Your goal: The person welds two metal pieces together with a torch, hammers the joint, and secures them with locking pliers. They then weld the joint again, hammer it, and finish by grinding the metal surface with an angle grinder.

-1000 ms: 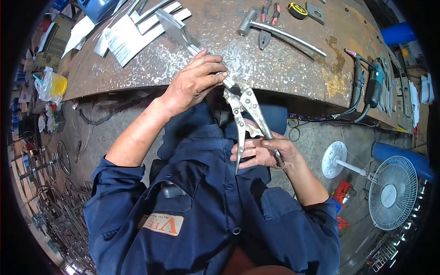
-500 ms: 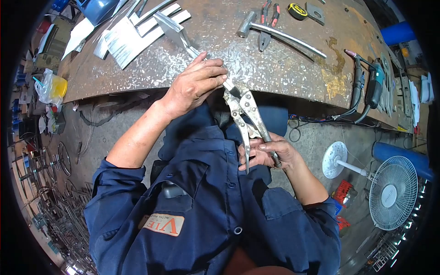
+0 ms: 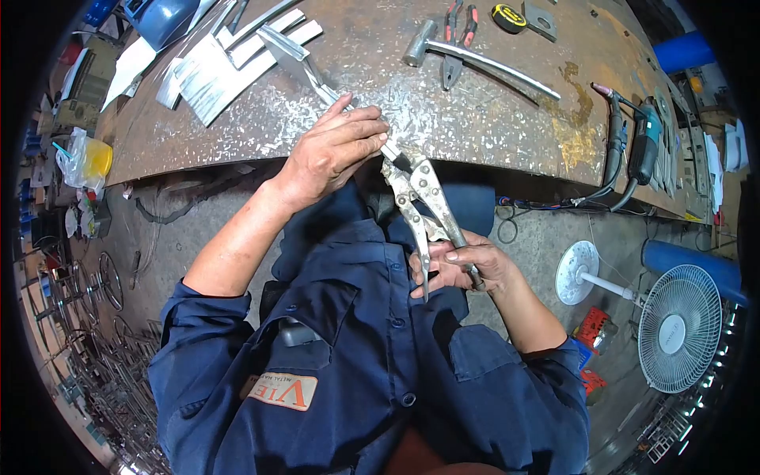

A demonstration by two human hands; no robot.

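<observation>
My left hand (image 3: pixel 336 150) is closed around a slim bright metal bar (image 3: pixel 325 93) near the table's front edge. At the bar's far end is a flat metal piece (image 3: pixel 289 46), reaching over the tabletop. My right hand (image 3: pixel 475 265) grips the handles of a pair of locking pliers (image 3: pixel 427 186) in front of my lap. The pliers' jaws meet the near end of the bar, just below my left fingers. Whether the jaws are locked on it is hard to see.
On the worn metal table (image 3: pixel 356 55) lie flat metal strips (image 3: pixel 210 83), a hammer (image 3: pixel 491 65), red-handled pliers (image 3: pixel 452 71), a tape measure (image 3: pixel 509 18) and a square plate (image 3: pixel 541 21). An angle grinder (image 3: pixel 646 146) sits at the right edge. A fan (image 3: pixel 673 332) stands on the floor.
The flat metal piece at the bar's far end has turned slightly, showing a different edge. My hands keep nearly the same places, and the whole view has shifted a little.
</observation>
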